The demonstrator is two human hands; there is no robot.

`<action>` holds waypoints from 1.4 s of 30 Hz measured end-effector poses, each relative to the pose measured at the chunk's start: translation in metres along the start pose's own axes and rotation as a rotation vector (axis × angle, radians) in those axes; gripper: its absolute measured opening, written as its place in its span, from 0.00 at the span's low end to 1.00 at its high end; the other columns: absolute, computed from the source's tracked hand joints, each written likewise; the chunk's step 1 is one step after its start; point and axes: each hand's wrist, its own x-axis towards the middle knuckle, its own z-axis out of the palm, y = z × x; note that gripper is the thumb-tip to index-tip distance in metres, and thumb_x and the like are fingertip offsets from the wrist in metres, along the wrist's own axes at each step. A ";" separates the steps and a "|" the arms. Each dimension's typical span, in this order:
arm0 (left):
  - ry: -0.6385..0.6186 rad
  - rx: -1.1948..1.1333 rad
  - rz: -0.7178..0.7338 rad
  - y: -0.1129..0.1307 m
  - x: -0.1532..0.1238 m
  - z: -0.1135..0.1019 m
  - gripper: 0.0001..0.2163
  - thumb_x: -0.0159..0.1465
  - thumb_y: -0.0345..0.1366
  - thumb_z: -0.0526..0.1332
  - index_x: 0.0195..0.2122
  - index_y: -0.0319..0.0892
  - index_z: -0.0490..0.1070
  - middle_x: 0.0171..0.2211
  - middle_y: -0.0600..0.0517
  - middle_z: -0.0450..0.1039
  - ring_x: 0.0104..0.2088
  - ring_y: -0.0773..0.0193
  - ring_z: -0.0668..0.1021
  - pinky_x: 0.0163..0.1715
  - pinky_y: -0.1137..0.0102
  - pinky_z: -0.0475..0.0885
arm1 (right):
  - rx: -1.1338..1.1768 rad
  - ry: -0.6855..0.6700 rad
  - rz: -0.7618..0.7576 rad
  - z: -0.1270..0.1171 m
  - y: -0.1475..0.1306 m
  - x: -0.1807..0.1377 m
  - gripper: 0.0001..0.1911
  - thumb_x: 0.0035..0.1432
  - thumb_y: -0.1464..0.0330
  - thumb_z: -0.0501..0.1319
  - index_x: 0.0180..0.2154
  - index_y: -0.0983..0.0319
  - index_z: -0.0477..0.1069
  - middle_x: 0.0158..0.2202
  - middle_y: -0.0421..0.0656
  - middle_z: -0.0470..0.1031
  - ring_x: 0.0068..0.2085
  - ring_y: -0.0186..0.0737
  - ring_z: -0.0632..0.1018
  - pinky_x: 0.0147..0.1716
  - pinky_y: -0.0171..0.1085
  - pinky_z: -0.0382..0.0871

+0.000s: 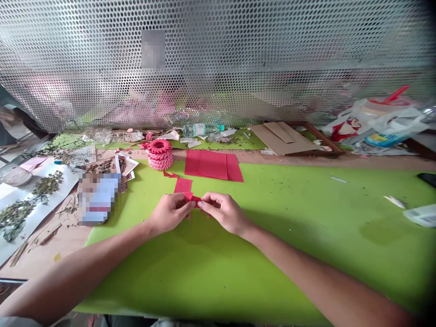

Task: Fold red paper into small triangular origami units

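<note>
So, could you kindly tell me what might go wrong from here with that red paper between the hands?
The red paper strip pinched between the left hand and right hand looks thin, so a hard pinch could perhaps crease it off line or tear it. The stacked pink-red paper rosettes stand loosely nearby and might topple if bumped. The green cutting mat also has scraps on it that could get mixed in.

The view is bright and softly lit, with no clear light source. Pale glare washes across the perforated metal screen (218,59), whose rows of holes bend towards the edges. Soft shadows lie beneath the forearms (85,268) on the green cutting mat (306,263). The corners darken and blur, and 2 pixelated patches (153,49) hide detail.
</note>
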 end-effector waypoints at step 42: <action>0.014 -0.114 0.000 0.001 0.000 0.001 0.17 0.64 0.49 0.59 0.31 0.37 0.72 0.21 0.52 0.72 0.18 0.69 0.69 0.19 0.75 0.62 | -0.112 -0.028 -0.113 0.004 0.000 -0.003 0.17 0.65 0.57 0.55 0.30 0.62 0.69 0.24 0.38 0.67 0.23 0.34 0.68 0.23 0.34 0.62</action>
